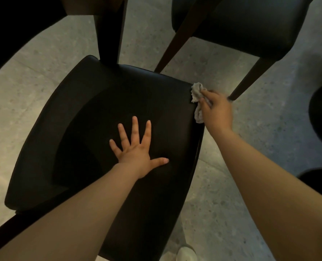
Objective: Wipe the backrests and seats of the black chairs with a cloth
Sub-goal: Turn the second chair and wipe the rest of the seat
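The person leans over a black chair (103, 140), both bare arms stretched down to it. The left hand (137, 149) lies flat on the middle of the seat, fingers spread wide and holding nothing; it looks to be steadying the chair or propping the body. The right hand (215, 110) is closed around a pale grey cloth (197, 93), bunched into a wad, with loose folds spilling out ahead of the fingers and under the palm. That wad touches the seat's right edge, near its far corner, so the wipe seems to be working along the rim, well to the right of the flat hand.

The cloth looks light, soft and limp. I judge it will fold and slip inside a loose hold, so it is best kept gathered in the palm with the fingers pressing it flat to the upholstery. The seat has a smooth, slightly shiny, padded skin; the cloth should glide on it easily and the padding give a little under pressure.

Beyond the right hand stands a second black chair (250, 25) on slim dark legs, on the speckled stone floor (241, 63). Whether it has been wiped I cannot tell.
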Tool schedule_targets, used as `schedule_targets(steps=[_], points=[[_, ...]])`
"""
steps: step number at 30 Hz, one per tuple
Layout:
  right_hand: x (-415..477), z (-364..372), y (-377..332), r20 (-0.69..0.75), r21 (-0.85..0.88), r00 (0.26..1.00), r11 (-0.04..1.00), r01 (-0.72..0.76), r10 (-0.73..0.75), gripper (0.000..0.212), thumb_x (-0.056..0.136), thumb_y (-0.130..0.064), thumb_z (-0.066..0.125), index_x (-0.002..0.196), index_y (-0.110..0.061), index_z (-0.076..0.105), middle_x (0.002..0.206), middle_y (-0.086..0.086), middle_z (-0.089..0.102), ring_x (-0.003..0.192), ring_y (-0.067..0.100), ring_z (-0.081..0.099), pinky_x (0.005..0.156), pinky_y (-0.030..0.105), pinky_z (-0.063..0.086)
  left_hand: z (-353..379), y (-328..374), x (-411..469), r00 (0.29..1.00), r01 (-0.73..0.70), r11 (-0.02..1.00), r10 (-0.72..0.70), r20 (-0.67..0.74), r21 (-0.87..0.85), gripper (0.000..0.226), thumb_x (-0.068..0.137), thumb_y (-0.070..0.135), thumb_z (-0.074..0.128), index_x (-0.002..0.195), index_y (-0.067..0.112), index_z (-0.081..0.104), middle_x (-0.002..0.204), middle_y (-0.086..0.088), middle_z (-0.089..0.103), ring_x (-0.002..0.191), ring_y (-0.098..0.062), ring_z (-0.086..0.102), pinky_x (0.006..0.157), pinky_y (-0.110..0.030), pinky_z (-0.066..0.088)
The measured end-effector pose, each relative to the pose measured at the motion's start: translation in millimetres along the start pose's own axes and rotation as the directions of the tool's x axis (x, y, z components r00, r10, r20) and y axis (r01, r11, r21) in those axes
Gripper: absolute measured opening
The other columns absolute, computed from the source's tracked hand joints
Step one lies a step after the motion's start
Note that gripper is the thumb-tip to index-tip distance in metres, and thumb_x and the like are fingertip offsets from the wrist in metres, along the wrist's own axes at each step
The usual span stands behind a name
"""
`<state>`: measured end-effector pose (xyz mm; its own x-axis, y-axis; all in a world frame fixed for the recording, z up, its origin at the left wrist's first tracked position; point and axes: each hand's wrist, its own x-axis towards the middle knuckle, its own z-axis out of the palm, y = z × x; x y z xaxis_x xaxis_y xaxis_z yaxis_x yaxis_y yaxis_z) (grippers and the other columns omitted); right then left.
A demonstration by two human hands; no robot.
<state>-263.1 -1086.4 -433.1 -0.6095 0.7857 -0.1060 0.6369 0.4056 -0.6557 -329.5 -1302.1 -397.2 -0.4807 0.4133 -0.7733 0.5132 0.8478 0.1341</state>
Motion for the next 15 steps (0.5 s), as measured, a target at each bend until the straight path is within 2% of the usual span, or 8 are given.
schedule_targets(steps=[3, 6, 11, 13, 15], points=[[-45, -2, 7, -0.013, -0.034, 0.999, 0.998, 0.046, -0.046, 0.036, 0.099, -0.031, 0.051, 0.132, -0.022, 0.058, 0.129, -0.004, 0.053, 0.109, 0.002, 0.049, 0.091, 0.016, 0.04, 1, 0, 1, 1.0, 0.005, 1.0, -0.005, -0.005, 0.003, 0.118, 0.076, 0.076, 0.054, 0.138, 0.039, -0.039, 0.138, 0.0, -0.057, 0.131, -0.039, -0.044, 0.111, -0.068, -0.008], [-107, -6, 15, 0.013, 0.008, 0.998, 0.998, 0.057, -0.057, 0.033, 0.097, -0.028, 0.054, 0.129, -0.02, 0.059, 0.123, -0.007, 0.052, 0.103, -0.005, 0.048, 0.085, 0.007, 0.039, 1, 1, 1, 1.0, 0.017, 1.0, -0.017, -0.002, 0.005, 0.118, 0.075, 0.077, 0.054, 0.138, 0.039, -0.039, 0.138, 0.0, -0.057, 0.131, -0.039, -0.044, 0.112, -0.068, -0.008], [-166, -14, 25, 0.085, 0.11, 0.996, 0.993, 0.028, -0.038, 0.026, 0.092, -0.025, 0.059, 0.116, -0.019, 0.069, 0.11, -0.012, 0.056, 0.098, -0.005, 0.054, 0.083, 0.011, 0.048, 0, 2, 0, 1.0, 0.031, 0.999, -0.031, 0.006, 0.008, 0.118, 0.075, 0.077, 0.054, 0.138, 0.039, -0.039, 0.139, 0.0, -0.056, 0.132, -0.039, -0.044, 0.112, -0.068, -0.006], [-163, -22, 25, 0.047, 0.108, 0.998, 0.994, 0.025, -0.03, 0.023, 0.09, -0.026, 0.061, 0.11, -0.021, 0.071, 0.104, -0.012, 0.058, 0.093, -0.004, 0.056, 0.078, 0.012, 0.048, -1, 3, -1, 0.999, 0.033, 0.999, -0.033, 0.01, 0.008, 0.118, 0.075, 0.077, 0.054, 0.139, 0.039, -0.038, 0.139, 0.0, -0.056, 0.132, -0.039, -0.043, 0.112, -0.068, -0.006], [-144, -28, 23, -0.031, 0.116, 1.0, 0.993, 0.001, 0.003, 0.024, 0.092, -0.027, 0.06, 0.113, -0.02, 0.07, 0.105, -0.009, 0.058, 0.091, 0.0, 0.057, 0.079, 0.018, 0.05, -2, 3, -2, 1.0, 0.028, 1.0, -0.028, 0.009, 0.012, 0.118, 0.076, 0.077, 0.054, 0.139, 0.039, -0.038, 0.14, -0.001, -0.056, 0.132, -0.039, -0.043, 0.112, -0.068, -0.006]])
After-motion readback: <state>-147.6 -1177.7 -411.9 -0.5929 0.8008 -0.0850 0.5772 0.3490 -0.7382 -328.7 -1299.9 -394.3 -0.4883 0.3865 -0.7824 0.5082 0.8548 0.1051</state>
